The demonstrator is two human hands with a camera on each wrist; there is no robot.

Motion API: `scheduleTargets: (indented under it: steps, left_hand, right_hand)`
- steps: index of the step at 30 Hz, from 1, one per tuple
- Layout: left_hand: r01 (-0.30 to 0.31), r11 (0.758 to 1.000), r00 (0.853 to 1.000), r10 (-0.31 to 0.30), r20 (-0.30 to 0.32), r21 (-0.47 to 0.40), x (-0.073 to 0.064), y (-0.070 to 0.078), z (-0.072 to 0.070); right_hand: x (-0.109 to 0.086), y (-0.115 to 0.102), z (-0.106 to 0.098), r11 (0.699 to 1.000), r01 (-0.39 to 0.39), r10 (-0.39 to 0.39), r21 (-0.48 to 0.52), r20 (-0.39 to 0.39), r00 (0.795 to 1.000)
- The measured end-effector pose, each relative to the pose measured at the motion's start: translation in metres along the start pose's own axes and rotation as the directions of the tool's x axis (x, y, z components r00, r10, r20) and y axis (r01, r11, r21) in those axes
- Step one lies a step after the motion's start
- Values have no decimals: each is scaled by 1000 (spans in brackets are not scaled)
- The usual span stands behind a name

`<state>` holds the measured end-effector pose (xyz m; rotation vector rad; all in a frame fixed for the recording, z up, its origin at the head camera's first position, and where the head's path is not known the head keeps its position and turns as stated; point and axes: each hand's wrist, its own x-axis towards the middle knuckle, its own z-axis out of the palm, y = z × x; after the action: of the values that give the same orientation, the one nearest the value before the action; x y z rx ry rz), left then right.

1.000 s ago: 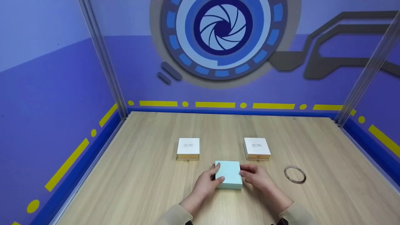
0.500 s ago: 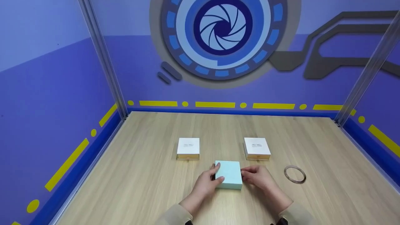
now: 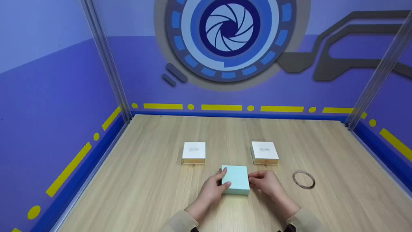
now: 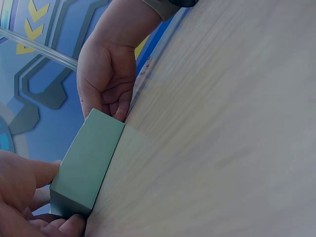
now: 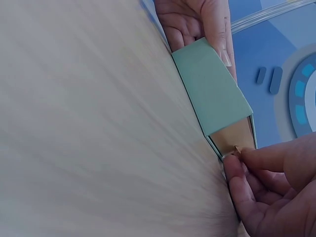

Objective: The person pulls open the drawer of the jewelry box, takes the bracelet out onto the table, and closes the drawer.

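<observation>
I see the green box flat on the table between the hands, gold end facing right; its near-square top leaves me unsure of a long axis. The left hand grips its left side, thumb on top; the right hand, fingers bent, pinches its tab. 2 white boxes sit beyond.

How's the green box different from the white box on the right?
The green box looks plain on top; the right white box bears dark print. The left hand holds the green box; neither hand touches the right white box. Both lie on the table with a gold side.
</observation>
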<state>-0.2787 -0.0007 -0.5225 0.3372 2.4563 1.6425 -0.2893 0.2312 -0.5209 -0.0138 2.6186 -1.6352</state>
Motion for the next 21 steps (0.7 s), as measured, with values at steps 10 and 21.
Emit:
scheduleTargets:
  steps: [10, 21]
  left_hand:
    - [-7, 1000, 1000, 7, 0, 6, 0, 0, 0]
    - [4, 1000, 1000, -4, -5, -4, 0, -1, 1]
  right_hand:
    - [0, 1, 0, 1000, -7, 7, 21, -7, 1000]
    - [0, 1, 0, 999, -35, 35, 0, -34, 999]
